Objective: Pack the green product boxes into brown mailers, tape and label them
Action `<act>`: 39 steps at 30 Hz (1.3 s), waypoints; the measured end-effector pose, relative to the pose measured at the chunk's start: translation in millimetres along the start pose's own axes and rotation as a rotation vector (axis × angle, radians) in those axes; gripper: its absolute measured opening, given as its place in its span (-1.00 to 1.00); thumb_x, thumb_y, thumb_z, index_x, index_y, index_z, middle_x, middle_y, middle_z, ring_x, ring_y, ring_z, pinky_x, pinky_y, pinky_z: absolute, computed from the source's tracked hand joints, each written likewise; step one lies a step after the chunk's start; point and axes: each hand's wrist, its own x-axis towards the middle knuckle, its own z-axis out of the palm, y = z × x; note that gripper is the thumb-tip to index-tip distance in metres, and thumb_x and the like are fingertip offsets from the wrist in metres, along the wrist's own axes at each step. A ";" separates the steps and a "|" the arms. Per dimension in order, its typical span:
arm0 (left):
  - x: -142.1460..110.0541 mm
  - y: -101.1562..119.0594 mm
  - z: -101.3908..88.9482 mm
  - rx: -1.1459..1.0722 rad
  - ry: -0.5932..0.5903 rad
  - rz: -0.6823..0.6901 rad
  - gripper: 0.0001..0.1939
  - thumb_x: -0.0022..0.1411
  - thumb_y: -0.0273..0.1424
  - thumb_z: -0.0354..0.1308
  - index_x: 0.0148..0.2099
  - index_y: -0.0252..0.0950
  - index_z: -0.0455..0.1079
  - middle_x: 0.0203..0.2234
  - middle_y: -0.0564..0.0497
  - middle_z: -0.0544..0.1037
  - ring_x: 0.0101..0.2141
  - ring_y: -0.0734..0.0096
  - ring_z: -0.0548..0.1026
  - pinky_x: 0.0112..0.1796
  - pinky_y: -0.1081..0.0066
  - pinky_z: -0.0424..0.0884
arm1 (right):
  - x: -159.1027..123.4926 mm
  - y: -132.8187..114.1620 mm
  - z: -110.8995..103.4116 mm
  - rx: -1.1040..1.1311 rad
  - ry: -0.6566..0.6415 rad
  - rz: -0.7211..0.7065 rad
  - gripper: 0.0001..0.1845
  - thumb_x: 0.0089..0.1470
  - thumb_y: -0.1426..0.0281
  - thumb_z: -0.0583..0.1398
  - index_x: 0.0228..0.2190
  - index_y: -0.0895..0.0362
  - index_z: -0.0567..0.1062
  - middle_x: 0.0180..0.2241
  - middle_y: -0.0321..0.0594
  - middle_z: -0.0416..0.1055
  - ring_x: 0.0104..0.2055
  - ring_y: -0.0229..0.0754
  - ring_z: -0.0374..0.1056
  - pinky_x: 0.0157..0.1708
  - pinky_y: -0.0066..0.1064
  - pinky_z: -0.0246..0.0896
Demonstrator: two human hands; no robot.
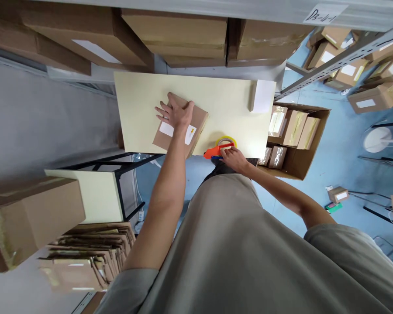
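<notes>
A brown cardboard box (199, 117) with a white label lies tilted on the cream tabletop (140, 96). My left hand (177, 114) rests on its upper face with the fingers spread. To the right, at the table's front edge, my right hand (233, 158) is closed around an orange tape dispenser (212, 152). A yellow-rimmed roll of tape (220, 140) sits in the dispenser, which is apart from the box. The underside of the box and part of the dispenser's handle are hidden.
A white box (263, 97) stands at the table's back right corner. Beside the table, an open carton (309, 159) holds several taped boxes. Large cartons (183, 32) fill the shelf behind. Flattened cardboard (85, 257) and another carton (52, 213) are at the left.
</notes>
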 end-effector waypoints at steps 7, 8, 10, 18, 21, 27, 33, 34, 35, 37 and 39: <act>-13.9 -9.4 -6.2 0.029 -0.045 0.104 0.04 0.26 -0.02 0.31 0.69 -0.12 0.10 0.69 -0.22 0.01 0.68 -0.32 -0.30 0.57 -0.40 -0.38 | -9.6 35.3 -16.7 -0.058 -0.014 -0.011 -0.42 0.59 0.28 0.07 0.38 0.45 0.33 0.09 0.32 0.66 0.17 0.24 0.60 0.29 -0.07 0.29; -15.4 -11.8 -6.0 0.026 -0.053 0.129 0.05 0.25 -0.04 0.31 0.69 -0.12 0.10 0.69 -0.22 0.01 0.68 -0.33 -0.30 0.56 -0.42 -0.38 | -12.3 48.4 -18.9 -0.068 -0.016 0.024 -0.42 0.58 0.28 0.08 0.38 0.46 0.33 0.09 0.34 0.66 0.16 0.26 0.60 0.29 -0.05 0.28; -17.0 -16.6 -4.6 0.020 -0.064 0.172 0.05 0.24 -0.06 0.31 0.68 -0.09 0.10 0.69 -0.19 0.01 0.68 -0.33 -0.31 0.56 -0.43 -0.40 | -15.7 76.6 -24.1 -0.082 -0.005 0.121 -0.38 0.57 0.27 0.09 0.39 0.49 0.29 0.09 0.38 0.66 0.15 0.29 0.61 0.30 -0.01 0.27; -23.4 -32.0 -12.8 0.077 -0.122 0.359 0.03 0.19 -0.12 0.34 0.66 -0.04 0.17 0.70 -0.10 0.01 0.69 -0.25 -0.31 0.57 -0.37 -0.46 | 40.6 89.7 -50.3 -0.003 0.091 0.219 -0.43 0.58 0.38 -0.03 0.38 0.54 0.27 0.15 0.46 0.63 0.18 0.32 0.58 0.33 0.06 0.18; -33.9 -35.3 -21.3 0.060 -0.156 0.419 -0.01 0.21 -0.17 0.36 0.64 -0.05 0.24 0.72 -0.09 -0.04 0.68 -0.26 -0.44 0.55 -0.41 -0.49 | 65.8 66.8 -53.4 0.015 0.085 0.171 -0.42 0.54 0.47 -0.05 0.42 0.54 0.25 0.19 0.43 0.61 0.21 0.29 0.55 0.35 0.04 0.14; -71.9 -56.0 -17.2 0.024 -0.149 0.498 -0.19 0.34 -0.24 0.32 0.60 -0.04 0.33 0.73 -0.02 -0.11 0.67 -0.18 -0.53 0.54 -0.44 -0.50 | 80.1 22.0 -44.9 -0.004 0.042 0.018 -0.43 0.52 0.51 -0.01 0.39 0.59 0.30 0.17 0.45 0.62 0.22 0.25 0.57 0.39 0.01 0.11; -100.7 -89.9 -10.8 0.055 -0.153 0.599 -0.29 0.42 -0.28 0.25 0.56 -0.06 0.37 0.73 0.01 -0.13 0.69 -0.10 -0.44 0.57 -0.41 -0.47 | 95.3 -33.7 -42.6 -0.043 0.049 -0.099 -0.47 0.50 0.57 -0.05 0.32 0.53 0.44 0.16 0.37 0.64 0.17 0.19 0.60 0.34 -0.02 0.18; -102.1 -92.9 -11.5 0.065 -0.153 0.608 -0.31 0.43 -0.29 0.22 0.56 -0.07 0.37 0.73 0.00 -0.11 0.69 -0.07 -0.42 0.58 -0.40 -0.46 | 95.6 -36.7 -42.2 -0.047 0.048 -0.108 -0.46 0.50 0.59 -0.08 0.31 0.52 0.44 0.16 0.37 0.64 0.16 0.18 0.60 0.33 -0.03 0.19; -102.7 -94.7 -12.3 0.072 -0.151 0.611 -0.32 0.43 -0.30 0.21 0.55 -0.08 0.38 0.73 0.00 -0.10 0.69 -0.06 -0.40 0.58 -0.40 -0.46 | 94.3 -36.2 -41.4 -0.048 0.046 -0.121 -0.45 0.49 0.61 -0.10 0.30 0.52 0.45 0.15 0.36 0.65 0.16 0.18 0.60 0.32 -0.04 0.19; -102.8 -95.3 -13.6 0.076 -0.146 0.609 -0.32 0.42 -0.31 0.22 0.54 -0.09 0.38 0.72 0.00 -0.10 0.69 -0.06 -0.40 0.58 -0.40 -0.46 | 86.4 -23.5 -39.5 -0.034 0.032 -0.147 -0.45 0.49 0.61 -0.10 0.31 0.52 0.44 0.14 0.37 0.65 0.15 0.17 0.61 0.33 -0.05 0.19; -103.0 -93.8 -14.5 0.067 -0.149 0.610 -0.32 0.39 -0.34 0.24 0.53 -0.07 0.39 0.72 0.02 -0.12 0.69 -0.07 -0.41 0.58 -0.41 -0.46 | 74.1 2.7 -39.4 -0.021 0.008 -0.147 -0.48 0.51 0.56 -0.03 0.35 0.52 0.39 0.14 0.39 0.65 0.17 0.19 0.60 0.34 -0.05 0.18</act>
